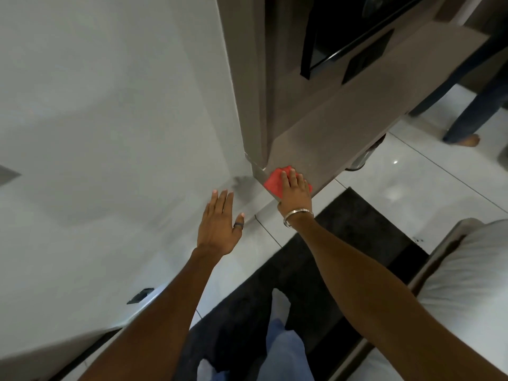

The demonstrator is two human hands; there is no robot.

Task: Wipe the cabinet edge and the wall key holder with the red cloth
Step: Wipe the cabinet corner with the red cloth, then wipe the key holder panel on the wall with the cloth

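White wall (96,105) fills the left half of the view and meets a brown cabinet (343,119) at a vertical corner. Glossy pale floor tiles (412,182) lie below, with a dark rug (357,229) spread beside the cabinet base. A black appliance front (343,37) is set into the cabinet near the top and is cut off by the frame edge. At upper right, another person's legs (467,119) in dark trousers stand on the tiles, visible only from the knee down. A white cushion (467,284) is partly cropped at the right edge. A small dark fitting (140,296) sits low on the wall; its nature cannot be made out, and the picture is soft throughout.

Right hand (295,192), wearing a metal bangle (298,215) at the wrist, lies flat with fingers extended, its grip pressing the red cloth (275,182) against the cabinet's lower corner edge rather than closing around it. Left hand (220,224), with a dark ring (238,225) on one finger, is released and spread open, near the wall just left of the corner; whether it touches the wall cannot be told.
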